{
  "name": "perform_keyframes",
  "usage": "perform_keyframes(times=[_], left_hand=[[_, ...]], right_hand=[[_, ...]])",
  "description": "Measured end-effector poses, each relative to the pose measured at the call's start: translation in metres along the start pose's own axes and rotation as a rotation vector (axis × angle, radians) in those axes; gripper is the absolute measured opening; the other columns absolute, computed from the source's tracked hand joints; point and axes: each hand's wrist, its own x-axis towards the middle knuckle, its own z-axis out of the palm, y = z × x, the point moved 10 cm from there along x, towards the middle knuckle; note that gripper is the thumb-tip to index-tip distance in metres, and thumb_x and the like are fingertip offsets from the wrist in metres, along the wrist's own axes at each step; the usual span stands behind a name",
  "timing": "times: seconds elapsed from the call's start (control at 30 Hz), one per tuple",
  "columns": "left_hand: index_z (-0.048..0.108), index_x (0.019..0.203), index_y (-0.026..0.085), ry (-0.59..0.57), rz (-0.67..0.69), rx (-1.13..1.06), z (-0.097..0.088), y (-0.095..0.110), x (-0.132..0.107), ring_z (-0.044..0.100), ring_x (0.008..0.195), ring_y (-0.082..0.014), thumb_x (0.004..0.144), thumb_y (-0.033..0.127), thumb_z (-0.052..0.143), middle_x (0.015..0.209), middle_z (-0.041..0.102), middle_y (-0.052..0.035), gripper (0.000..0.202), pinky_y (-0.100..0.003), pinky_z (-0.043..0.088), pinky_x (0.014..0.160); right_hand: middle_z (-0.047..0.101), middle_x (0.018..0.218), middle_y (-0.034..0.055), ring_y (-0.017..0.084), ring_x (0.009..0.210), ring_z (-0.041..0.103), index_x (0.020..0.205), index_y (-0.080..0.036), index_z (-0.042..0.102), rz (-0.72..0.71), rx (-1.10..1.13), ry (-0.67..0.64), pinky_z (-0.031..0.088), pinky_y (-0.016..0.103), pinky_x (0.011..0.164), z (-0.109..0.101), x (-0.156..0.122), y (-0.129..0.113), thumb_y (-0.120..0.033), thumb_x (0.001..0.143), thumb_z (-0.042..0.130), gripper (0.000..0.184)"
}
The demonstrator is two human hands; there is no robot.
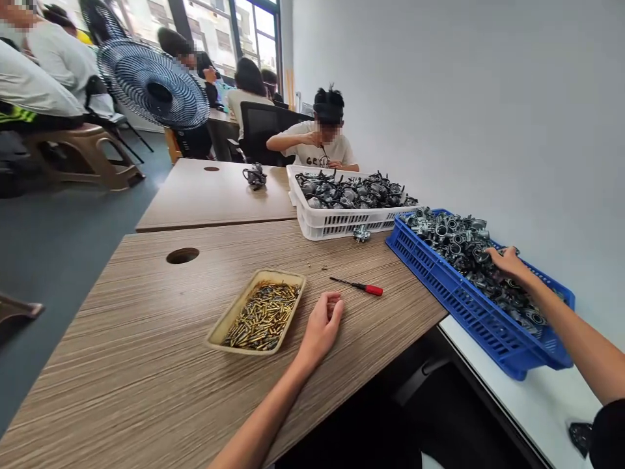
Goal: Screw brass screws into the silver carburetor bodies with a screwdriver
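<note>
Small-parts workshop, brown wood-grain table (146,326), blue slatted plastic crate (454,290) heaped with grey metal parts (455,238), red-handled screwdriver (374,290), cream tray (231,314) of brass-coloured pieces (266,312), co-worker (336,152) seated opposite

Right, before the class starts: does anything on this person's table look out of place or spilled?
Yes, mildly. One metal part sits on the table outside the white crate, unlike the parts heaped inside. Tiny bits lie loose near the screwdriver, outside the tray; they are too small to identify.
</note>
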Motion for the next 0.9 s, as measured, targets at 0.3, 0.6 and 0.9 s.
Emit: perform_keyframes(times=[0.3, 0.6, 0.9], left_hand=[[0.062, 0.114, 0.022, -0.024, -0.032, -0.008, 0.002, 0.001, -0.002, 0.072, 0.095, -0.0227, 0.097, 0.057, 0.055, 0.105, 0.074, -0.0079, 0.04, -0.04, 0.061, 0.089], [0.056, 0.137, 0.02, -0.128, 0.101, 0.108, 0.012, 0.028, -0.013, 0.068, 0.12, -0.0289, 0.079, 0.045, 0.085, 0.135, 0.068, -0.0144, 0.069, -0.045, 0.058, 0.103], [0.048, 0.153, 0.021, -0.128, 0.161, 0.29, 0.012, 0.019, -0.006, 0.061, 0.135, -0.0397, 0.063, 0.044, 0.101, 0.146, 0.063, -0.0182, 0.106, -0.058, 0.048, 0.118]], right_hand=[[0.063, 0.128, 0.0184, 0.023, 0.068, 0.071, 0.14, -0.02, 0.041, -0.468, -0.016, -0.218, 0.056, 0.042, 0.082, 0.013, -0.104, -0.105, -0.068, 0.093, 0.061, 0.071], [0.061, 0.102, 0.0063, 0.026, 0.087, 0.063, 0.117, -0.026, 0.039, -0.844, 0.294, -0.489, 0.051, 0.038, 0.081, 0.147, -0.264, -0.187, -0.058, 0.082, 0.067, 0.056], [0.062, 0.116, 0.011, 0.033, 0.101, 0.066, 0.116, -0.028, 0.038, -0.823, 0.445, -0.63, 0.055, 0.048, 0.089, 0.24, -0.329, -0.206, -0.057, 0.085, 0.066, 0.051]])
